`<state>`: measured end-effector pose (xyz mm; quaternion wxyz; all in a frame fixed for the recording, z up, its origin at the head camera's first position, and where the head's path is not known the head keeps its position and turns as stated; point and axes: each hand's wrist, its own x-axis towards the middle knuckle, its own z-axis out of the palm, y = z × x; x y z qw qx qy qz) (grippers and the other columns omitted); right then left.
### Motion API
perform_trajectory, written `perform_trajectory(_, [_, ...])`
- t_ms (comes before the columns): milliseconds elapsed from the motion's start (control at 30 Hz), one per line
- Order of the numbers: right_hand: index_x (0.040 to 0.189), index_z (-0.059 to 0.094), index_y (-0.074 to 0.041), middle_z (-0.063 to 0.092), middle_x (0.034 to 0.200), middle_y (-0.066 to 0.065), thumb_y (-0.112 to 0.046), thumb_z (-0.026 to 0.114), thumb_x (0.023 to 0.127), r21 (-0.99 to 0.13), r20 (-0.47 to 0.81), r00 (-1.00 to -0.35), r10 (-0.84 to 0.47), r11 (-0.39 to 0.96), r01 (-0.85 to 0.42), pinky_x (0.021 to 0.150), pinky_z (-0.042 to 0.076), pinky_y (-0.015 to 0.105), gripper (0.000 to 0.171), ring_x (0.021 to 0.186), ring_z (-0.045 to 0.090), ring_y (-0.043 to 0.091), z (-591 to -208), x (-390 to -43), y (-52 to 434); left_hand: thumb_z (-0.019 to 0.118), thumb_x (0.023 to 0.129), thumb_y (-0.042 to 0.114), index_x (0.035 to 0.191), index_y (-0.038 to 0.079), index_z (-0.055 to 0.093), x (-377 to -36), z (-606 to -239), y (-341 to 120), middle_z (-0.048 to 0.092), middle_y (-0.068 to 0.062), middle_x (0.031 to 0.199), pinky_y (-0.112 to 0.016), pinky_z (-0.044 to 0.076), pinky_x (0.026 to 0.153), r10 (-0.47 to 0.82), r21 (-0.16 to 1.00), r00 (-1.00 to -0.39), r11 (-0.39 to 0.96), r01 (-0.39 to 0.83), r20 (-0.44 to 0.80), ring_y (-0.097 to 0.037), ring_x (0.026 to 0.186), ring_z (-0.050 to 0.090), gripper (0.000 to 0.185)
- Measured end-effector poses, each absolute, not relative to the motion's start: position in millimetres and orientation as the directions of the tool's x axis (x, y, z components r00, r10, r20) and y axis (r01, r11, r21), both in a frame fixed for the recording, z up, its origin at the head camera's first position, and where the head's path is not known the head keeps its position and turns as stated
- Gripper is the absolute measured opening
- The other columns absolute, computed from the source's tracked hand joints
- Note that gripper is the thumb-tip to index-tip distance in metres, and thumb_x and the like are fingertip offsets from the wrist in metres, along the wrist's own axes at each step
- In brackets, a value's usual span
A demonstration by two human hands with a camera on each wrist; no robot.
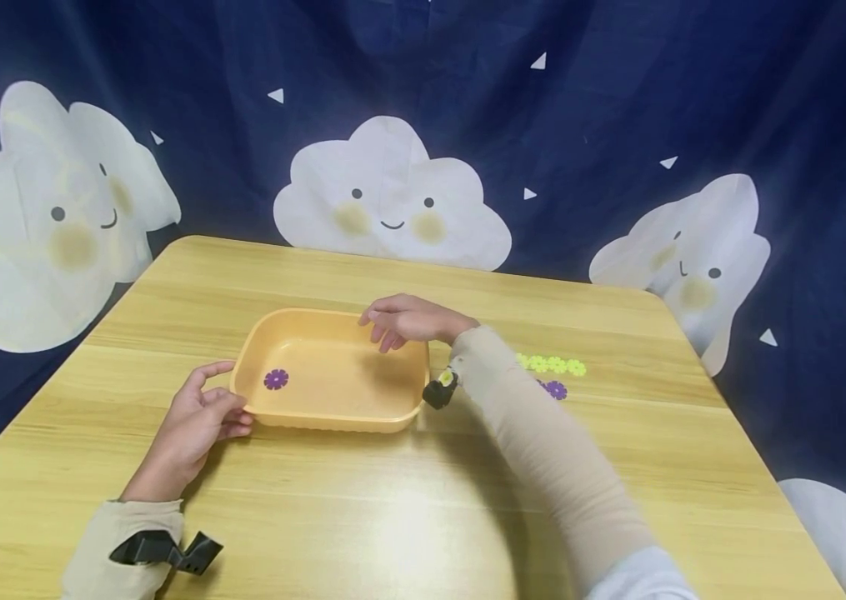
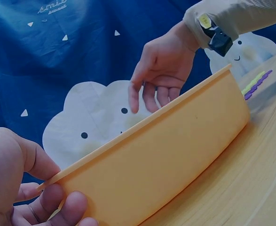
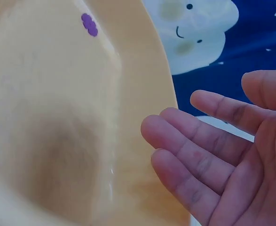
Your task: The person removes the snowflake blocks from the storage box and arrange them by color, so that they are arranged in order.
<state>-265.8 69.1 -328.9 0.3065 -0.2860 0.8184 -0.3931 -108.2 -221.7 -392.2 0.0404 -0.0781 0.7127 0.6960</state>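
Observation:
A yellow-orange plastic basin point(image 1: 332, 422) stands on the table with a single purple flower-shaped piece point(image 1: 276, 379) inside, toward its left end. My left hand point(image 1: 193, 425) pinches the basin's left rim; the left wrist view has the thumb on the rim and fingers curled beneath it. Over the right back part of the basin hovers my right hand point(image 1: 411, 318), its fingers loosely extended. In the right wrist view nothing lies between those fingers point(image 3: 180, 172), and a shadow falls on the basin floor.
Right of the basin, a row of yellow-green flower-shaped pieces point(image 1: 558, 366) lies behind some purple ones point(image 1: 556, 390), partly hidden by the right forearm. The wooden table point(image 1: 302, 517) ends at a dark blue curtain point(image 1: 423, 67) with smiling clouds.

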Motion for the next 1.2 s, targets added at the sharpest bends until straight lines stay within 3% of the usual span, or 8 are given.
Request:
perform_trajectory(333, [0.135, 0.051, -0.006, 0.062, 0.111, 0.012, -0.022, 0.034, 0.104, -0.826, -0.344, -0.575, -0.742, 0.531, -0.19, 0.086, 0.055, 0.03, 0.039, 0.099, 0.065, 0.023, -339, -271, 30, 0.049, 0.094, -0.004, 0.142, 0.002, 0.022, -107, -393, -222, 0.059, -0.001, 0.077, -0.027, 0.06, 0.06, -0.058, 0.986, -0.984, 0.019, -0.167, -0.166, -0.015, 0.064, 0.062, 0.055])
perform_trajectory(500, [0.136, 0.051, -0.005, 0.062, 0.116, 0.016, -0.016, 0.041, 0.101, -0.833, -0.397, -0.542, -0.74, 0.539, -0.126, 0.089, 0.055, 0.033, 0.038, 0.104, 0.064, 0.026, -346, -272, 10, 0.049, 0.094, -0.004, 0.141, 0.003, 0.022, -108, -392, -222, 0.059, -0.002, 0.077, -0.027, 0.06, 0.06, -0.061, 0.985, -0.983, 0.014, -0.174, -0.172, -0.015, 0.064, 0.062, 0.055])
perform_trajectory(833, [0.137, 0.05, -0.004, 0.063, 0.116, 0.017, -0.01, 0.045, 0.099, -0.84, -0.437, -0.488, -0.755, 0.536, -0.078, 0.086, 0.055, 0.027, 0.039, 0.103, 0.065, 0.023, -355, -268, -26, 0.048, 0.094, -0.002, 0.143, 0.001, 0.02, -109, -390, -221, 0.06, -0.003, 0.081, -0.028, 0.06, 0.062, -0.065, 0.983, -0.982, 0.047, -0.178, -0.175, -0.016, 0.065, 0.063, 0.056])
perform_trajectory(1200, [0.138, 0.047, 0.002, 0.061, 0.124, 0.021, -0.01, 0.04, 0.102, -0.876, -0.455, -0.417, -0.787, 0.479, 0.053, 0.095, 0.052, 0.032, 0.038, 0.111, 0.062, 0.026, -364, -262, -48, 0.05, 0.095, -0.003, 0.144, 0.002, 0.019, -110, -391, -222, 0.06, -0.001, 0.08, -0.028, 0.06, 0.06, -0.057, 0.982, -0.981, 0.018, -0.186, -0.185, -0.014, 0.064, 0.062, 0.059])
